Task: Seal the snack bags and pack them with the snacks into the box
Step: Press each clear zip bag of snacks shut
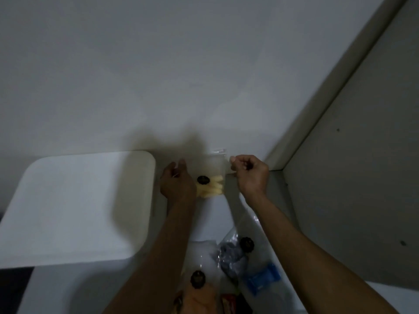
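Honestly, this looks like early-to-middle going on the sealing part, and nothing packed that I can see. Both hands are up against the wall holding a clear zip bag (212, 172) upright, with pale yellow snack sticks (209, 190) bunched at the bottom and one dark round piece (203, 180) sitting on top of them.

The right hand (248, 174) has its fingers curled into a fist, pinching the bag's top right corner. The left hand (178, 181) is at the left edge of the bag; we see the back of it, so I can't tell exactly how the fingers lie, though it does seem to have hold of that side. My guess is the zip strip is being pressed or pulled along right now, so I wouldn't count this bag as sealed.

What's left: lower down on the counter (56, 288) there's a heap of other clear bags (233, 257) with dark stuff inside, two more dark round pieces, something blue (263, 278) in plastic, and an orange packet (201, 300) at the bottom edge. All of that seems to be waiting its turn. The big white rounded thing (74, 207) to the left may be the box or its lid, can't say which, and nothing visible rests on it.

As for brands or writing: it's dim and blurry, nothing readable. There's a red-brown wrapper (230, 301) near the bottom with maybe print on it, but I can't make out a word.
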`<state>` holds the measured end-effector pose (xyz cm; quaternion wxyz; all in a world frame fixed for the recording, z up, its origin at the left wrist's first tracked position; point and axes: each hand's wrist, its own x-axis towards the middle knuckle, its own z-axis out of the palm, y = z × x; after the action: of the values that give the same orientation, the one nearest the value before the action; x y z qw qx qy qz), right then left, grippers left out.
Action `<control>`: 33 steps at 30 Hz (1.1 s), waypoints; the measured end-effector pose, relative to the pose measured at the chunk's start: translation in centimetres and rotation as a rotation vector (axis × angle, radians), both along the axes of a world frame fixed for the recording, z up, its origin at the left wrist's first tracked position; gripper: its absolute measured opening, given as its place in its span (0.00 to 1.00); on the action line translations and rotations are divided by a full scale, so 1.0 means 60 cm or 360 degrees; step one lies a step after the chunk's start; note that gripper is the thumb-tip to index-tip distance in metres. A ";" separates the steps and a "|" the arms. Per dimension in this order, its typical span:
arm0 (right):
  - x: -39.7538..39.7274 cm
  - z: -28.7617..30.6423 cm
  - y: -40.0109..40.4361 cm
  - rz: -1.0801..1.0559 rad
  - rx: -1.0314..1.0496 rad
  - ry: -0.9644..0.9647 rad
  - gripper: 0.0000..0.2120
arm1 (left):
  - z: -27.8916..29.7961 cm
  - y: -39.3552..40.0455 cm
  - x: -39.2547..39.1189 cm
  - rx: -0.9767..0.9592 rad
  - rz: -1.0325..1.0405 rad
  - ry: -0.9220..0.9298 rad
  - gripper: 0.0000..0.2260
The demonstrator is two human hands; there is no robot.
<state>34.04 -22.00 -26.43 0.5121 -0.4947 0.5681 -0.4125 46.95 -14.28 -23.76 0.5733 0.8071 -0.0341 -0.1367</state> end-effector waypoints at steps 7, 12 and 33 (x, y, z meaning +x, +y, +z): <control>-0.182 -0.042 0.082 -0.0053 -0.0016 0.0697 0.06 | -0.053 0.064 -0.118 0.0256 -0.0856 -0.0207 0.09; -0.244 -0.109 0.139 0.0195 0.0222 0.0922 0.09 | -0.127 0.072 -0.185 0.0683 -0.1521 -0.0246 0.17; -0.246 -0.049 0.157 0.0138 0.0447 -0.0238 0.11 | -0.063 0.116 -0.189 0.0131 -0.1184 0.0073 0.06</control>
<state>19.30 -12.61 -29.38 0.6344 -0.4102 0.5586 -0.3423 35.61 -7.33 -27.55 0.4521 0.7587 -0.3067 -0.3549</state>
